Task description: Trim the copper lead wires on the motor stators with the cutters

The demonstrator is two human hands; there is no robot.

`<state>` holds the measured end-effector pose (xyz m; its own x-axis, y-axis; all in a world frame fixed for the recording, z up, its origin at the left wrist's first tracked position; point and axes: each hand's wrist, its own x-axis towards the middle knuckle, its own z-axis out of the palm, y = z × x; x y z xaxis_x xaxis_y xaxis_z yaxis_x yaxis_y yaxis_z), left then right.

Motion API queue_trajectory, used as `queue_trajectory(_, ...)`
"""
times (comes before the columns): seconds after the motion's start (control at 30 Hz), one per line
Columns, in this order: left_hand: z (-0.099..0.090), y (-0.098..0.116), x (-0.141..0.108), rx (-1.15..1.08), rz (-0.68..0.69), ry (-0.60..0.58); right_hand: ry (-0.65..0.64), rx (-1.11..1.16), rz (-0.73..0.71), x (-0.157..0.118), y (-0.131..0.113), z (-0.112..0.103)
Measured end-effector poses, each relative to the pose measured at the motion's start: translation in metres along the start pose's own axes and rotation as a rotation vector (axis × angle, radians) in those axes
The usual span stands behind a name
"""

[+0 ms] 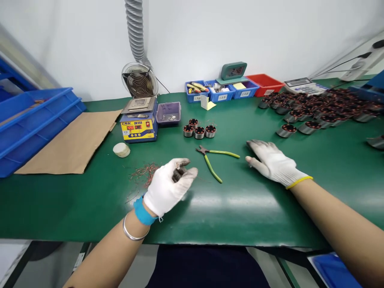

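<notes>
My left hand, in a white glove with dark-stained fingertips, hovers above the table with curved fingers. Thumb and fingers stand apart, and I see nothing held between them. Beside it lies a heap of thin copper wire clippings. Pliers with green handles rest spread between my hands, touched by neither. Over on the right, my right hand, gloved in white with a yellow cuff edge, is stretched out flat and empty near the table surface. Several motor stators with copper windings stand grouped behind the pliers.
A solder pot stands back left beside a purple tray, a fan and a round pale pad. Blue bins and a red bin line the wall. Many more stators crowd the right; cardboard lies left.
</notes>
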<state>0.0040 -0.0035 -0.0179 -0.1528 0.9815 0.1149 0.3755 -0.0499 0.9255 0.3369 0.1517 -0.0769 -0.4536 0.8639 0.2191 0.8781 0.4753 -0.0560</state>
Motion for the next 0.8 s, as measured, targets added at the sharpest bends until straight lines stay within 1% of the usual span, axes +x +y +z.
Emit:
queue_trajectory(0.1,0.002,0.000,0.001,0.066,0.020,-0.036,-0.025,0.054,-0.143,0.017,-0.036,0.004)
queue_trajectory(0.17,0.003,-0.001,0.003,0.105,0.022,-0.043,-0.029,0.080,-0.177,0.020,-0.062,0.002)
queue_trajectory(0.23,0.003,-0.002,0.004,0.127,0.017,-0.043,-0.010,0.086,-0.147,0.019,-0.080,-0.003)
queue_trajectory(0.33,0.003,-0.003,0.006,0.134,0.012,-0.035,-0.009,0.053,-0.066,0.018,-0.095,-0.014)
queue_trajectory(0.43,0.001,-0.003,0.006,0.134,0.008,-0.059,-0.110,0.014,-0.007,0.024,-0.108,-0.025)
queue_trajectory(0.5,-0.002,-0.003,0.003,0.144,-0.007,-0.075,-0.188,0.019,0.019,0.026,-0.122,-0.033)
queue_trajectory(0.57,-0.007,-0.003,0.001,0.178,-0.033,-0.052,-0.267,0.067,0.026,0.027,-0.136,-0.040)
queue_trajectory(0.6,-0.010,-0.003,0.001,0.198,-0.049,-0.022,-0.290,0.098,0.027,0.027,-0.141,-0.044)
queue_trajectory(0.67,-0.016,-0.006,0.005,0.260,-0.079,0.042,-0.295,0.161,0.016,0.029,-0.145,-0.050)
queue_trajectory(0.73,-0.019,-0.010,0.011,0.358,-0.085,0.089,-0.258,0.215,0.015,0.032,-0.141,-0.056)
queue_trajectory(0.8,-0.019,-0.015,0.015,0.460,-0.002,0.064,-0.198,0.269,0.031,0.033,-0.130,-0.064)
